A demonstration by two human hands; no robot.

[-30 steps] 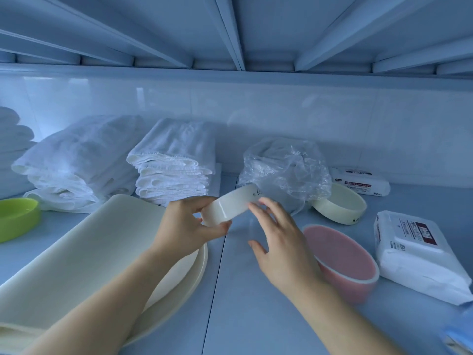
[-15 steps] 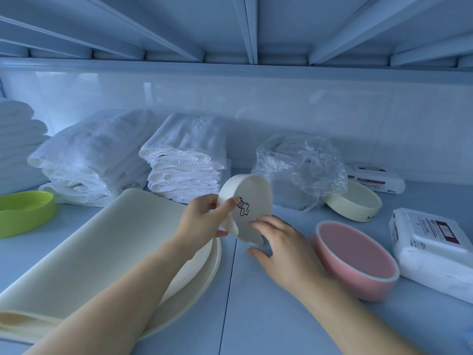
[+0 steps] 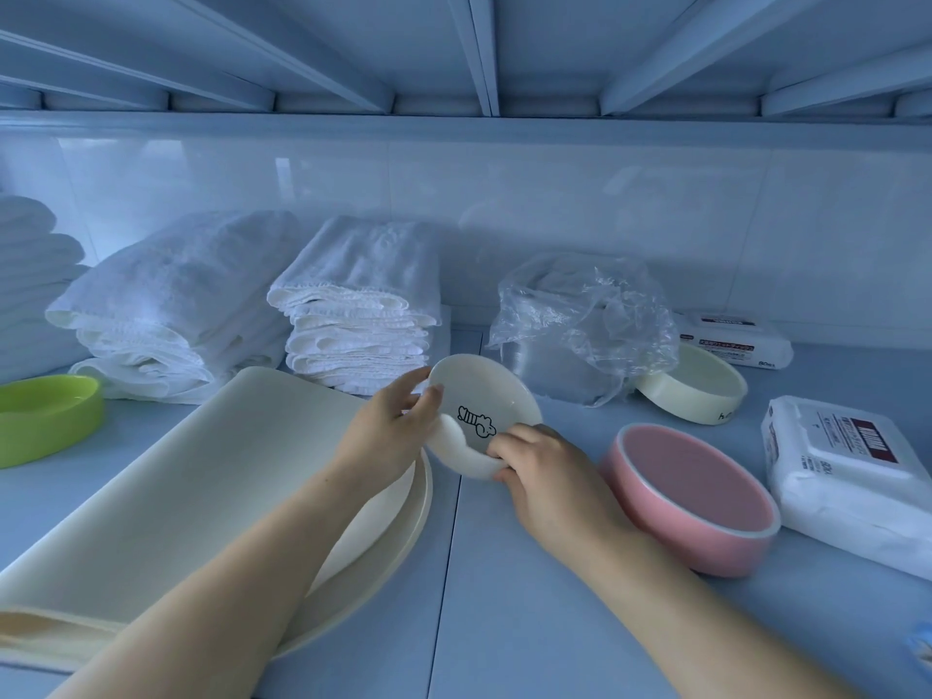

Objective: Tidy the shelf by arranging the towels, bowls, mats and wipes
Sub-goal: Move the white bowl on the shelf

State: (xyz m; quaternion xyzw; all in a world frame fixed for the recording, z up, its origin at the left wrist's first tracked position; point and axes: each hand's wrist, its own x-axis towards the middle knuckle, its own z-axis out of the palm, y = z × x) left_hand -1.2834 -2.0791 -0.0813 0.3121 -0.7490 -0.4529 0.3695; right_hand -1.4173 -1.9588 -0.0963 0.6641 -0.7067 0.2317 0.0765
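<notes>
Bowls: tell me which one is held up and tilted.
The white bowl with the black drawing, tilted between left hand and right hand. The green bowl, cream bowl and pink bowl rest on the shelf.

Bare left hand point(image 3: 388, 436), bare right hand point(image 3: 547, 474), both forearms point(image 3: 242, 587) bare.

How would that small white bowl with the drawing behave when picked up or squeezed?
Probably soft, not brittle: the white bowl has a lower rim that curls into a wave where the right hand pinches it. Likely light, since the left hand holds it tilted by the rim alone. Released on edge, it might roll.
</notes>
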